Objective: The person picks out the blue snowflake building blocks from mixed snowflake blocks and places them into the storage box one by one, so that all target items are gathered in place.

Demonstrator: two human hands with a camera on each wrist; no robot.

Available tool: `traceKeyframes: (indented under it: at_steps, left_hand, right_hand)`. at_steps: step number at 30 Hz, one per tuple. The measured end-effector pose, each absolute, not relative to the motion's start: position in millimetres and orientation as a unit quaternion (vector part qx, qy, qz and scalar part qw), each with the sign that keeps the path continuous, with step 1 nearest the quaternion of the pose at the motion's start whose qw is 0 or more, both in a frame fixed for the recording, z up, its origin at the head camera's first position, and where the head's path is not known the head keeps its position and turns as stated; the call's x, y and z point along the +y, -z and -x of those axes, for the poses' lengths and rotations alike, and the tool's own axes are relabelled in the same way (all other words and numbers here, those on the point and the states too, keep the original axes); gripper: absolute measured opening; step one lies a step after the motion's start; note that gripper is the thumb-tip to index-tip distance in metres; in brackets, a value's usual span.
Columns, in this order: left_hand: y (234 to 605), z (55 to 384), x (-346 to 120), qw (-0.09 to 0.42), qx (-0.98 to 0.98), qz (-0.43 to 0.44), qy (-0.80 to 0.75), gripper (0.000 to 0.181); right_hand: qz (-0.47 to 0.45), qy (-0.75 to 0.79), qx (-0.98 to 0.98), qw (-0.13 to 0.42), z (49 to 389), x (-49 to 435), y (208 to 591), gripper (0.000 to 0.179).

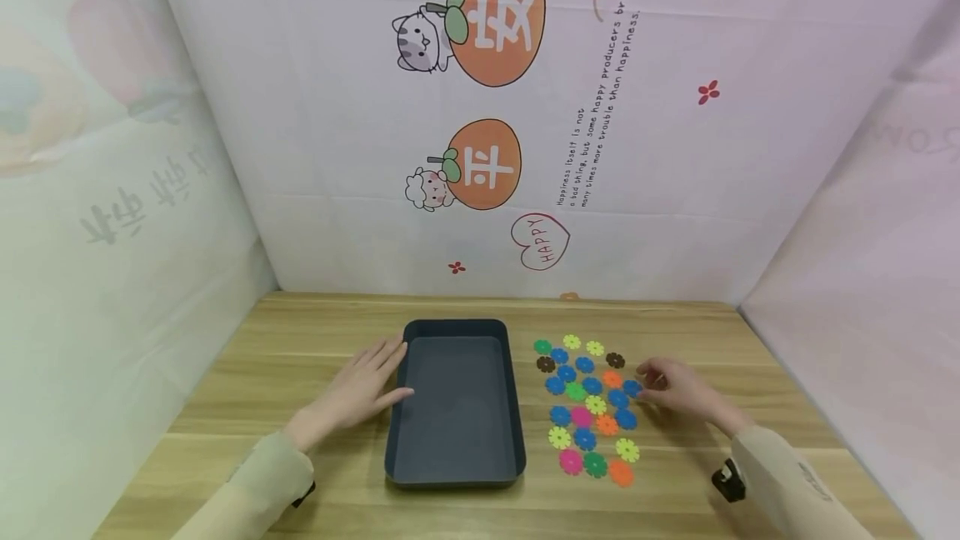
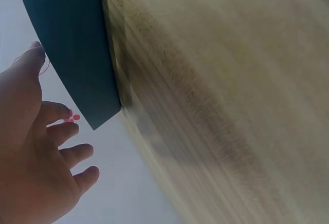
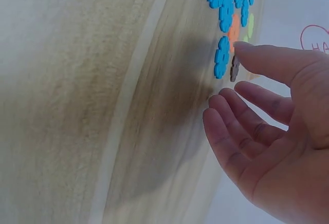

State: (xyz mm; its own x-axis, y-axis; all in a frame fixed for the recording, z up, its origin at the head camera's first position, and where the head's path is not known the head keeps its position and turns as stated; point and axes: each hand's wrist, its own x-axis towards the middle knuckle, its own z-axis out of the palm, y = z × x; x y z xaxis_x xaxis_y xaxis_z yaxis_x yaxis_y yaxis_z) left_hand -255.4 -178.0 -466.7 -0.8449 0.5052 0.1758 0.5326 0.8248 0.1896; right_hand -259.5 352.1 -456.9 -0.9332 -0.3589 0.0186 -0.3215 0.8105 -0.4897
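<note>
A dark grey rectangular tray [image 1: 453,407] lies on the wooden table in front of me. My left hand [image 1: 360,390] is at its left rim, fingers extended and thumb reaching over the edge; the tray's outer wall [image 2: 72,49] rises beside that hand in the left wrist view. Right of the tray, flat flower-shaped plastic pieces in several colours are spread out. My right hand [image 1: 675,387] is at their right side, nearest a blue flower piece [image 1: 632,388]. In the right wrist view, thumb and loosely bent fingers stand apart with nothing between them, beside that blue piece [image 3: 221,57].
Among the other pieces are a brown one [image 1: 615,360], an orange one [image 1: 621,473] and a pink one [image 1: 571,462]. White printed cloth [image 1: 337,148] hangs behind the table [image 1: 330,319] and along both sides. A black strap end [image 1: 728,480] shows by the right sleeve.
</note>
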Motion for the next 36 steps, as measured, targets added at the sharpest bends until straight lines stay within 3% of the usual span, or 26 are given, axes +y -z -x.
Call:
traceKeyframes:
  at_steps: [13, 36]
  left_hand:
    - [471, 252, -178, 0.038, -0.956, 0.267, 0.113, 0.075]
    - [473, 254, -180, 0.064, -0.956, 0.279, 0.059, 0.072]
  right_hand:
    - [0.153, 0.267, 0.949, 0.067, 264, 352, 458, 0.036]
    - [0.123, 0.273, 0.951, 0.075, 271, 352, 466, 0.028]
